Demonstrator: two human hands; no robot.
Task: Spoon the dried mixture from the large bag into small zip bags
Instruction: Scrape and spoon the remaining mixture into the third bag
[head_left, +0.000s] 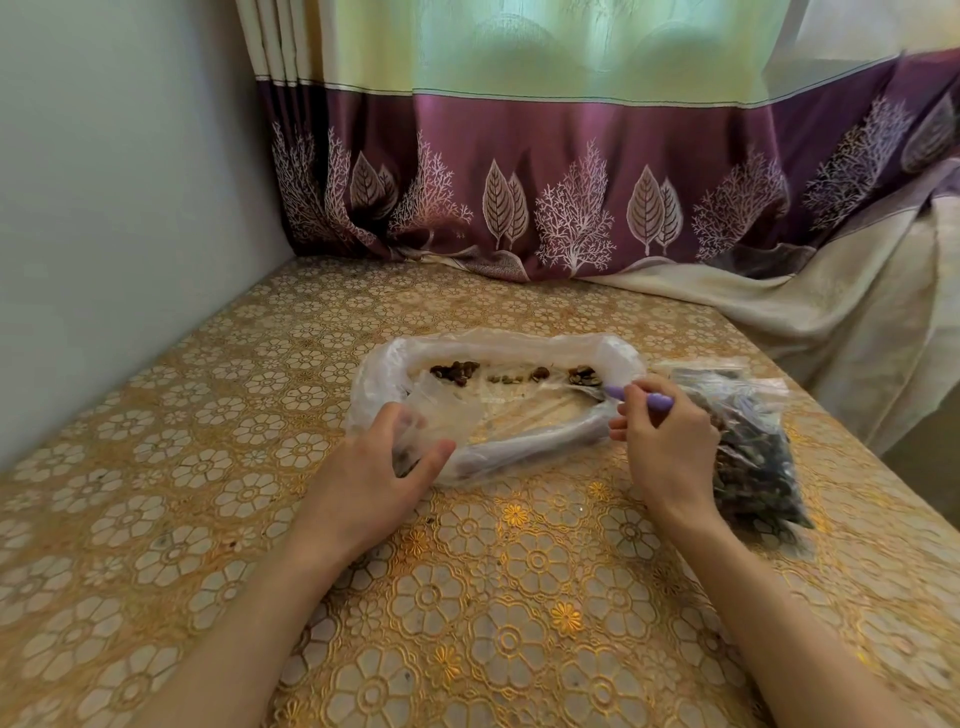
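The head view looks down at a table with a gold flower tablecloth. In the middle of the frame lies a large clear plastic bag with its top rolled down, so it sits open like a flat tray. Only a little dried mixture is in it, in small brown heaps along the far side.

The left hand is at the lower left of the big bag. Its fingers and thumb curl round a small zip bag and hold it at the big bag's near left edge. The little bag is clear and crinkled. A few dark bits show at its bottom, by the thumb.

The right hand is at the right end of the big bag. Its fingers pinch the handle of a purple spoon. The spoon points left, into the big bag, near the brown heap at the right end. The bowl of the spoon is hard to make out.

Just to the right of that hand, partly under it, lie filled zip bags full of the dark mixture, at the right edge of the table.

Behind the table hangs a purple curtain with white trees and leaves on it. A plain wall stands at the upper left.
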